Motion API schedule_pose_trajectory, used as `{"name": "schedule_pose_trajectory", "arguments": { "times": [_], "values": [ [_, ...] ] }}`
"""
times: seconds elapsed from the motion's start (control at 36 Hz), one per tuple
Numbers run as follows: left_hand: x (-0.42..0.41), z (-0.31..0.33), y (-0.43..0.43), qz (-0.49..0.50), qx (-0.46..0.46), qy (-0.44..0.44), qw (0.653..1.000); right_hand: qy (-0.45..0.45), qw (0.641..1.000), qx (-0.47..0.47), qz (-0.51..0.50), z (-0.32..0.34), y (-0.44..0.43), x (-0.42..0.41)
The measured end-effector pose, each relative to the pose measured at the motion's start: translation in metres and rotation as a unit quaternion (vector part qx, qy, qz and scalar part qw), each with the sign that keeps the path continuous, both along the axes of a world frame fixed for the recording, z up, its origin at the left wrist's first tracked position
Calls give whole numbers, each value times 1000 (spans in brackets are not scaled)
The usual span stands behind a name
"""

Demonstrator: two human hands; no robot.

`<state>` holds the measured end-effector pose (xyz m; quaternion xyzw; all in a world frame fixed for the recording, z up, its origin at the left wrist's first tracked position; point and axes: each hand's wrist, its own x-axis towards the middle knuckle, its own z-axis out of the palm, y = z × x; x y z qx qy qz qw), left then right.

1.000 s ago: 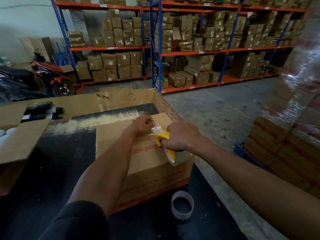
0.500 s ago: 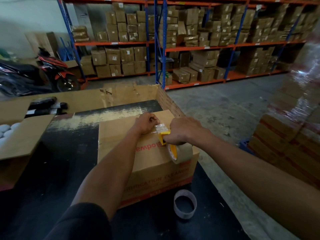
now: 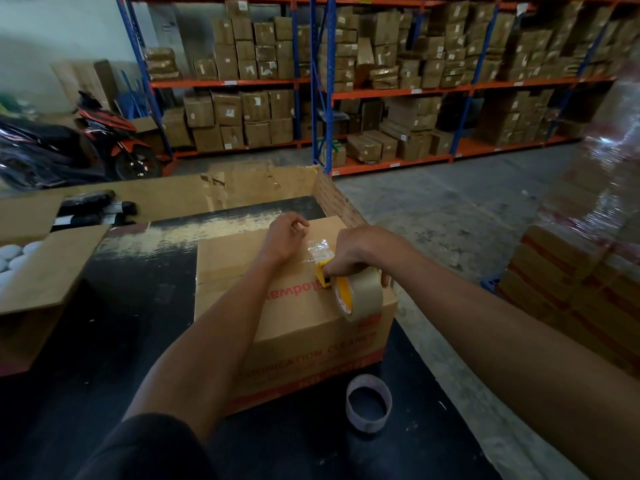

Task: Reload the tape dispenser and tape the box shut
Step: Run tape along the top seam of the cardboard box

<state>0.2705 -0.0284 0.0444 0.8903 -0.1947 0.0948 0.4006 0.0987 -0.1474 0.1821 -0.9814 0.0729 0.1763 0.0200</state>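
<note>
Cardboard box (image 3: 294,306) sits closed on the black desk (image 3: 104,341), red lettering upside down to the wearer. Right hand (image 3: 360,251), grip closed around the yellow tape dispenser (image 3: 327,275) with its tan roll (image 3: 363,299) hanging at the box's near right top edge; a crumpled clear tape end (image 3: 320,249) sticks up just ahead of the fingers. Left hand (image 3: 285,237) loosely curled, holding nothing, pressed on the box top just beside the tape end; empty tape core (image 3: 369,403) stands on the desk near the box's front face.
</note>
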Motion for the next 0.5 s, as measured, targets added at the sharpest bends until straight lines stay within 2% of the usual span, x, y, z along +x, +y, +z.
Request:
{"name": "schedule_pose_trajectory", "arguments": {
  "times": [0.06, 0.11, 0.19, 0.22, 0.31, 0.42, 0.5],
  "values": [
    [-8, -3, 7, -79, 45, -43, 995, 27, 1000, -1, 17, 7, 2, -3],
    [-16, -11, 11, -148, 119, -43, 981, 54, 998, -3, 42, 13, 4, -3],
    [-25, -23, 14, -157, 282, -21, 946, 80, 994, -17, 72, 19, 5, -1],
    [-27, -25, 14, -149, 307, -15, 940, 92, 993, -15, 76, 20, 6, 0],
    [-39, -18, 10, -130, 325, 2, 937, 111, 992, 15, 62, 22, 7, 0],
    [-44, -12, 3, -105, 340, 48, 933, 84, 996, 15, 21, 17, 8, 2],
    [-48, -13, -1, -94, 363, 50, 926, 72, 997, 15, 10, 16, 9, 1]
  ]
}}
